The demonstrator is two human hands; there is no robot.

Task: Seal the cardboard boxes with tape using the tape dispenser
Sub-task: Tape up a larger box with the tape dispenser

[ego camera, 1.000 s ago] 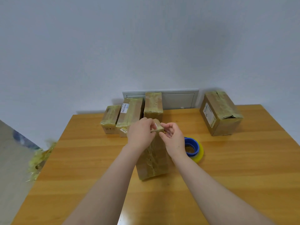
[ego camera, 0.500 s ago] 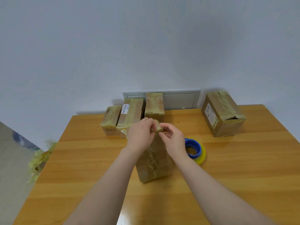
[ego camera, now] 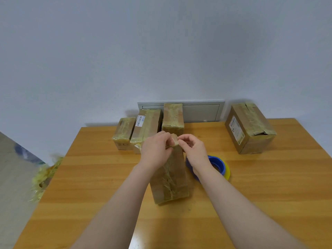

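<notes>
Both hands meet at the far end of the box (ego camera: pixel 170 178). The left hand (ego camera: pixel 156 151) curls round that end. The right hand (ego camera: pixel 195 152) pinches its corner with thumb and forefinger, its other fingers loosely bent. Whether it holds a tape end I cannot tell.

The table (ego camera: pixel 89 194) carries everything. A big box (ego camera: pixel 251 130) stands at the far right corner, its top flap torn. The box in hand lies lengthwise at the middle, already wrapped in tape. Three boxes (ego camera: pixel 145 126) line the far edge, left of centre. The tape dispenser (ego camera: pixel 218 166), blue with a yellow roll, lies just right of the box, partly behind the right wrist.

The box looks light and stiff, but its taped faces are likely slick. A grip across the long sides or over the end edges should hold best.
</notes>
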